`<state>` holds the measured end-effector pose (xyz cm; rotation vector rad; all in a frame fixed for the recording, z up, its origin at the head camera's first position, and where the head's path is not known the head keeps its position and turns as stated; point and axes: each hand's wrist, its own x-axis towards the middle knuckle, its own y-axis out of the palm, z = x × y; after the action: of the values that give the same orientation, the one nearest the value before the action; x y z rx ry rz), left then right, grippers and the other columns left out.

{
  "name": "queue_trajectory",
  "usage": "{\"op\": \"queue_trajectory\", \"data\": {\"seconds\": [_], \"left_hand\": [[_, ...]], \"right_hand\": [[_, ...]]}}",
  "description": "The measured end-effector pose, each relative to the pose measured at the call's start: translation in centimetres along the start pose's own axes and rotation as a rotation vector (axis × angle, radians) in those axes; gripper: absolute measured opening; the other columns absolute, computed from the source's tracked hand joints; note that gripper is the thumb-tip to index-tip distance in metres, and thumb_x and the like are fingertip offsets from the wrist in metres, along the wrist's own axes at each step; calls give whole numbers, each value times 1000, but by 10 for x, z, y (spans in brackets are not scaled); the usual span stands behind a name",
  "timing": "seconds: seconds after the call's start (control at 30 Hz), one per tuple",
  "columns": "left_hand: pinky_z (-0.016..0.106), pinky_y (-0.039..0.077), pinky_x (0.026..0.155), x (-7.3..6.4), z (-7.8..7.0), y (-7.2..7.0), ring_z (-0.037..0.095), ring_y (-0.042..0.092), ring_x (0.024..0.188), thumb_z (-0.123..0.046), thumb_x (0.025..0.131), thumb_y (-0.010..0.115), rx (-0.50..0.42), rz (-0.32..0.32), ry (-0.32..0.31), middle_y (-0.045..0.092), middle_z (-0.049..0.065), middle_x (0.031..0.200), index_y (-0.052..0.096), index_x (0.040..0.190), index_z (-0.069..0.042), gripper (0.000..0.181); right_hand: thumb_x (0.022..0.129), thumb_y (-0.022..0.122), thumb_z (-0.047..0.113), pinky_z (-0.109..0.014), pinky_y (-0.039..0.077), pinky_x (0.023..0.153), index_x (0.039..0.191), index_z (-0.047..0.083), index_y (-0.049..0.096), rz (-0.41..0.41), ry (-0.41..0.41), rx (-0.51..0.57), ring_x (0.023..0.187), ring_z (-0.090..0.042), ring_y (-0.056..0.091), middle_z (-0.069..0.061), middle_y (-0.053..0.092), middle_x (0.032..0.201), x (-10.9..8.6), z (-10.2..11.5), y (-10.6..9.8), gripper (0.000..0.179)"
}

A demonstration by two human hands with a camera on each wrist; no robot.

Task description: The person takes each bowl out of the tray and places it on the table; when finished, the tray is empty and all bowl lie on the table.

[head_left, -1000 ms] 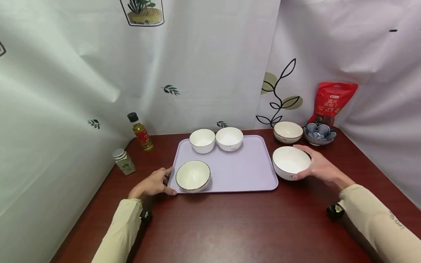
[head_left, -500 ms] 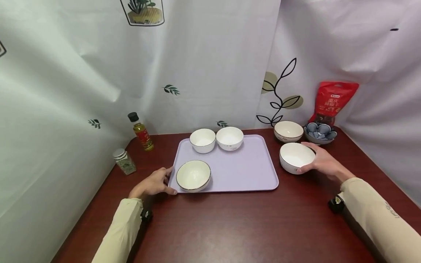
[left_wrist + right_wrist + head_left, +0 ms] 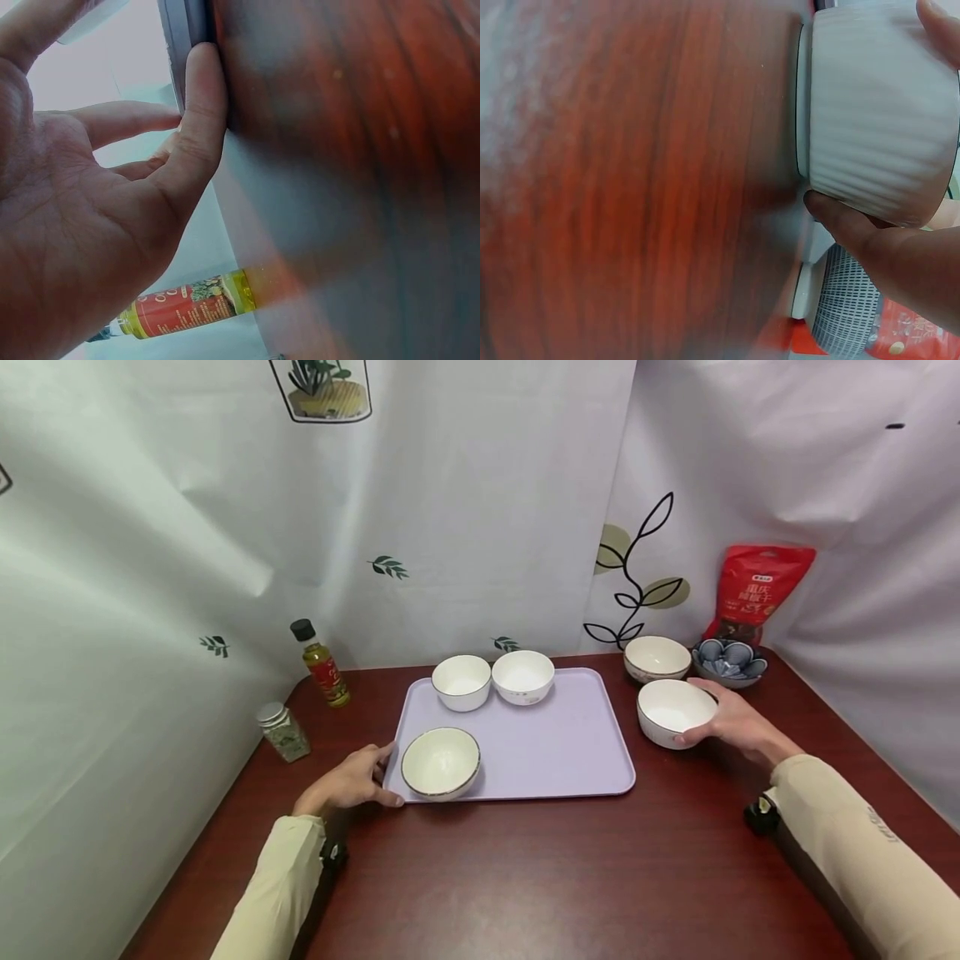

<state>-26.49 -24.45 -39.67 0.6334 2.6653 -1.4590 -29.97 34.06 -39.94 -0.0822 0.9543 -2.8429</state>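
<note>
While right hand grips ribbed white ceramic bowl, left hand pinches lilac rectangular tray at corner; bowl likely rigid, slippery, breakable: hold opposite walls.

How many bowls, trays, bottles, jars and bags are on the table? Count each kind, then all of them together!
Bowls: 6
Tray: 1
Bottle: 1
Jar: 1
Bag: 1
Total: 10

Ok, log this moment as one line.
left hand: holds tray, near-left corner | right hand: holds white bowl, right of tray | on tray: three bowls
</note>
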Motion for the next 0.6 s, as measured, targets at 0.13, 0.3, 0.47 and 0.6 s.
{"op": "queue_trajectory", "data": {"seconds": [0.13,0.3,0.47,0.6], "left_hand": [[41,51,88,1,-1,1,28,57,104,-19,71,91,-6,1,-8,54,21,119,31,153,10,105],[41,51,88,1,-1,1,27,58,103,-19,71,91,-5,1,-1,54,22,119,31,153,10,105],[38,50,85,1,-1,1,27,58,102,-19,70,91,-14,-2,-2,54,22,118,31,153,10,106],[38,50,86,1,0,1,28,58,103,-19,71,91,-16,-4,-4,54,22,119,31,153,9,106]], "right_hand": [[70,89,10,-9,40,83,153,-7,26,-4,-2,6,96,4,50,-31,46,143,2,-2,0,105],[73,87,13,-9,39,82,155,-7,23,-3,3,-9,105,-9,53,-31,42,147,3,-2,0,106],[74,86,16,-19,39,93,156,-8,16,24,11,-23,125,-40,46,-34,34,151,2,2,1,110],[74,86,18,-53,32,112,157,-10,7,54,23,-39,134,-49,36,-37,25,155,2,8,0,117]]}}
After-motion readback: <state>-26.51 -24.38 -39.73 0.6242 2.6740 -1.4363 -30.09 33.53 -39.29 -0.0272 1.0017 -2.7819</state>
